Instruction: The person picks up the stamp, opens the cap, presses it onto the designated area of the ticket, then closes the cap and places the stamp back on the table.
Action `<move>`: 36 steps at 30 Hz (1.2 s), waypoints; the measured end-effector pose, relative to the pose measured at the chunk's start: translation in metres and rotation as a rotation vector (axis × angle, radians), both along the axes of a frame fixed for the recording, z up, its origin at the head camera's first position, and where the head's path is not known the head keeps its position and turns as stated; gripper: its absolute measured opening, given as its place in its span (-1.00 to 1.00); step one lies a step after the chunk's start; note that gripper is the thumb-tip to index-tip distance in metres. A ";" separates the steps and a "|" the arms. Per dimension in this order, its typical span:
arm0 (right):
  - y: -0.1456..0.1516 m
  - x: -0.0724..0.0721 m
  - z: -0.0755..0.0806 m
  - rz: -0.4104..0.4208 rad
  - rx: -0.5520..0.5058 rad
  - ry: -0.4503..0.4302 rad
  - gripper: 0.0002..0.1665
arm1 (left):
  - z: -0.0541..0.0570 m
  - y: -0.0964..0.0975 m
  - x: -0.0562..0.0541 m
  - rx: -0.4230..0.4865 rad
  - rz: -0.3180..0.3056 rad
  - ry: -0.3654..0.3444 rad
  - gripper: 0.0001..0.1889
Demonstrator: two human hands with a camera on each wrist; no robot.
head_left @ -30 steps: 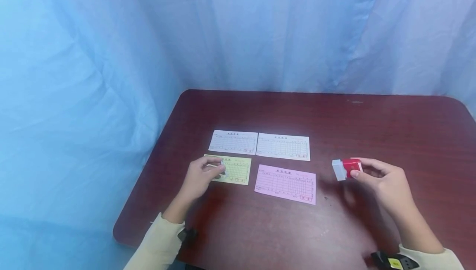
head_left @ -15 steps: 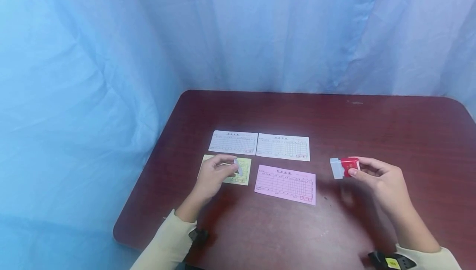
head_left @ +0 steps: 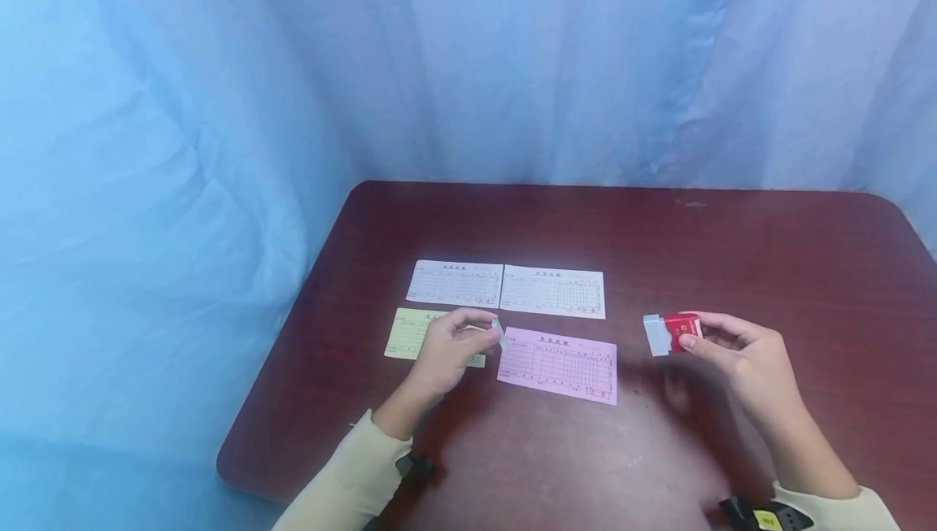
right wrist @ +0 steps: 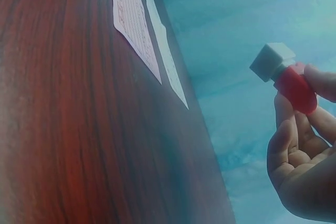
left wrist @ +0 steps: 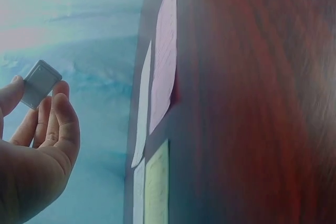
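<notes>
My left hand pinches a small pale grey, flat rectangular cap between thumb and fingertips. It is above the table, in front of part of the yellow receipt slip in the head view. The pink receipt slip lies just to its right. Farther right, my right hand grips a red stamp between thumb and fingers. The stamp's pale grey end points left toward the slips. Both hands are off the tabletop, well apart from each other.
Two white receipt slips, the left one and the right one, lie side by side behind the coloured slips. Red boxed marks show at the slips' lower right corners. The dark red wooden table is backed by a blue curtain.
My left hand has moved right with the cap, from over the yellow slip to the pink slip's left edge. My right hand has shifted slightly left with the stamp.
</notes>
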State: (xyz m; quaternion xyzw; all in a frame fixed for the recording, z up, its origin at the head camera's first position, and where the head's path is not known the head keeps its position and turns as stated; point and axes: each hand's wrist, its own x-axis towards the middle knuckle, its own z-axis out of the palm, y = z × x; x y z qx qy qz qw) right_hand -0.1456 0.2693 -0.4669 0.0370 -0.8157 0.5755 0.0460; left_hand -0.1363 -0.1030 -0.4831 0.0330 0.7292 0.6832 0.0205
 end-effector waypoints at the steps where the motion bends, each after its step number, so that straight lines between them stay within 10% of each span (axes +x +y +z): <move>1: 0.000 0.000 0.000 -0.002 0.002 -0.005 -0.71 | -0.001 0.003 0.000 0.007 -0.007 -0.002 -0.70; 36: -0.010 0.006 0.002 0.051 -0.261 0.035 -0.62 | 0.004 0.040 -0.002 0.024 -0.095 0.025 -0.72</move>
